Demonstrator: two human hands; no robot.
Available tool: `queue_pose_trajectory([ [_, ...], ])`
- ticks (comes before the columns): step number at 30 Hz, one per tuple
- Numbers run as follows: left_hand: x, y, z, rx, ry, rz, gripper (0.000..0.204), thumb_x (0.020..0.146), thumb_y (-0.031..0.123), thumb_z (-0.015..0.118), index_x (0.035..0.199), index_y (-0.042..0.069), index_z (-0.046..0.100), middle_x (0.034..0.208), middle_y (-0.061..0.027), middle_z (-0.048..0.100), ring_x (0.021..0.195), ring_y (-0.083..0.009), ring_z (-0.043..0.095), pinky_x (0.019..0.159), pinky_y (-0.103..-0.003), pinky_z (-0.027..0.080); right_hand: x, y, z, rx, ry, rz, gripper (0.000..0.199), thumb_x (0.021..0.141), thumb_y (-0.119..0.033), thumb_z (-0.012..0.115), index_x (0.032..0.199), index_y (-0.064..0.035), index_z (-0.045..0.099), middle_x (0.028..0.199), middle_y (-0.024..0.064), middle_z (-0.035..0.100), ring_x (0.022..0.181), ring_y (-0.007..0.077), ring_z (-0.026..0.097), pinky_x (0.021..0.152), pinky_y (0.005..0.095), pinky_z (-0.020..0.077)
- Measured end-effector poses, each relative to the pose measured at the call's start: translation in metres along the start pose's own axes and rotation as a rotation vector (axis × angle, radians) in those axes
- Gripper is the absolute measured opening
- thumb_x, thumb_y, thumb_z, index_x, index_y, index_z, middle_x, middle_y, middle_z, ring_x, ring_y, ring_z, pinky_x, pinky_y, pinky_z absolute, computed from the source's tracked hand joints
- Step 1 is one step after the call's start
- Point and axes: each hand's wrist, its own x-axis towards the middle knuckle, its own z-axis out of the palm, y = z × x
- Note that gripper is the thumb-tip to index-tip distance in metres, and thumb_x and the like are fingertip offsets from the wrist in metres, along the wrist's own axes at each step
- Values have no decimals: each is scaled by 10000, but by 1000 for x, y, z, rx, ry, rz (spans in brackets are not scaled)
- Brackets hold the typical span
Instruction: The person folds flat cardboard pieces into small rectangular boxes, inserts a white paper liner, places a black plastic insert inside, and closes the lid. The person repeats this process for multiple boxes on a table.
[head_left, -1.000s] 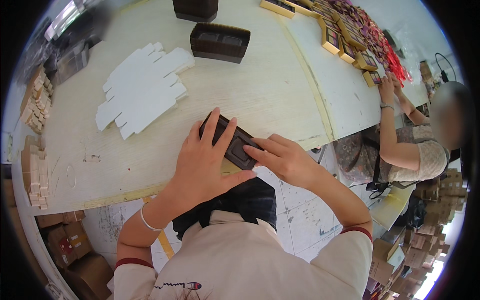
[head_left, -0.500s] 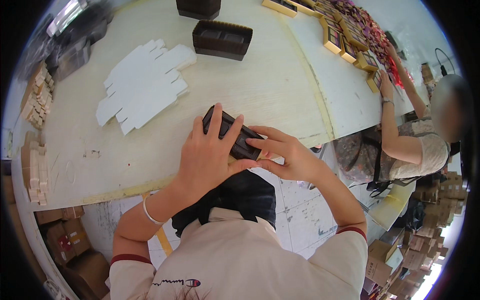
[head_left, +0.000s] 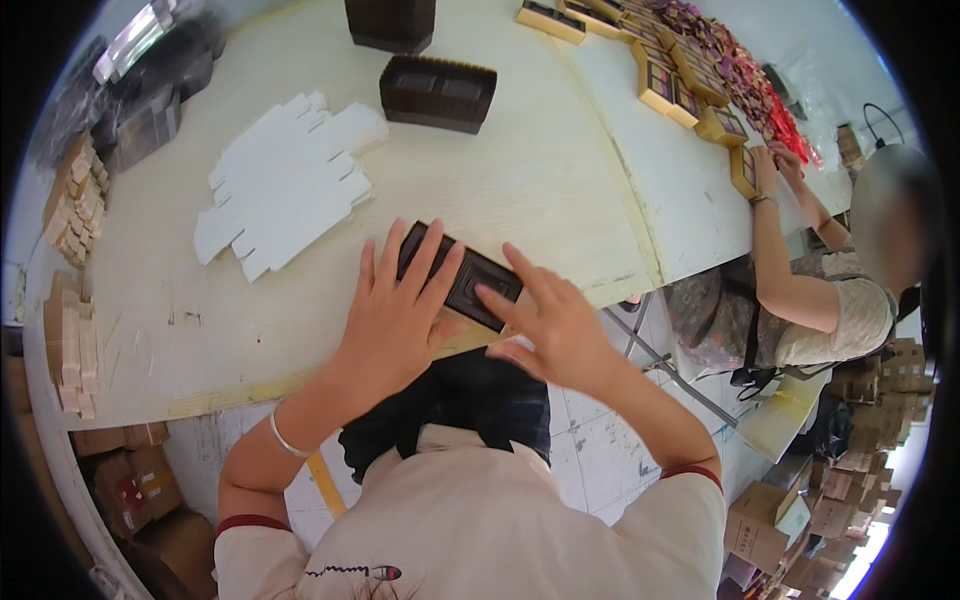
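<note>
White cutouts [head_left: 285, 180] and stacked trays [head_left: 437, 100] lie beyond the insert [head_left: 478, 270].

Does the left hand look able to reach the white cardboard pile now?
Probably yes: nothing stands between the left hand and the white cardboard pile, though that hand rests across the black tray.

Slightly glossy plastic tray [head_left: 488, 274], matt white card [head_left: 290, 185]
</note>
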Motion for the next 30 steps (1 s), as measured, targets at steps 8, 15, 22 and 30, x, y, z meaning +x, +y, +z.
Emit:
queue_pose_trajectory([
  [8,-4,-13,1,-344,-49,15,692,789,57,673,1402,-43,368,1532,-221,237,1425,-395,219,1148,-545,211,1,5,25,-26,174,-94,464,761,-184,745,1161,2,601,1327,295,440,1154,426,504,951,459,443],
  [15,-10,-14,7,-254,96,-50,698,762,39,702,1383,-57,398,1501,-203,317,1389,-384,308,1102,-449,334,6,10,21,40,136,-91,467,762,-123,731,1187,5,586,1308,296,443,1141,444,505,954,460,445],
  [22,-15,-31,2,-342,177,-155,820,669,138,820,1375,-14,432,1251,-181,542,1038,-342,532,891,-389,471,9,10,17,126,110,-55,480,771,-74,717,1225,-13,573,1391,267,390,1243,466,441,964,464,445],
  [30,-6,-32,-9,-814,62,-370,769,648,46,838,1335,59,493,1165,-84,560,824,-198,544,706,-311,491,14,15,10,214,50,-39,540,713,-28,748,1225,-24,576,1349,231,423,1224,428,460,906,426,480],
])
